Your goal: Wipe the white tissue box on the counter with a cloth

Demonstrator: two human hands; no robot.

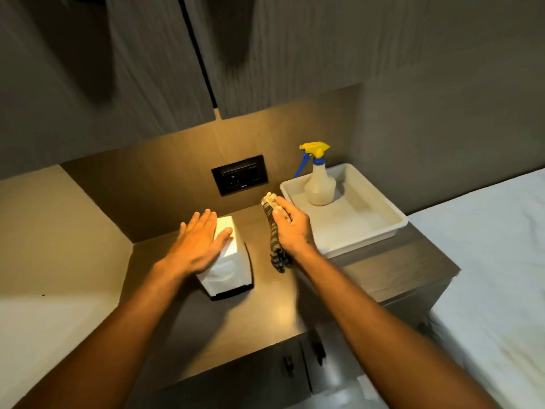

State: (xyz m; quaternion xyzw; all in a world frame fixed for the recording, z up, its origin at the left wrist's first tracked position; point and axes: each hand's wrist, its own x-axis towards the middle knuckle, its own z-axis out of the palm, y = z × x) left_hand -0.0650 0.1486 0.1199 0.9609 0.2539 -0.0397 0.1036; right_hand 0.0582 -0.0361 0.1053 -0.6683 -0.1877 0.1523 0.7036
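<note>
The white tissue box (228, 270) stands on the dark counter (274, 308) under a warm light, with a dark base at its near end. My left hand (199, 242) lies flat on the box's top, fingers spread and pointing away from me. To the right of the box, my right hand (293, 228) is closed around a folded striped cloth (274, 246), held upright just above the counter and not touching the box. The cloth's lower end hangs near the counter surface.
A shallow white tray (380, 231) sits at the counter's right, holding a spray bottle (318, 184) with a yellow and blue trigger. A black wall socket (239, 178) is behind the box. A bed with a white sheet (495, 276) borders the right. Cabinet doors hang overhead.
</note>
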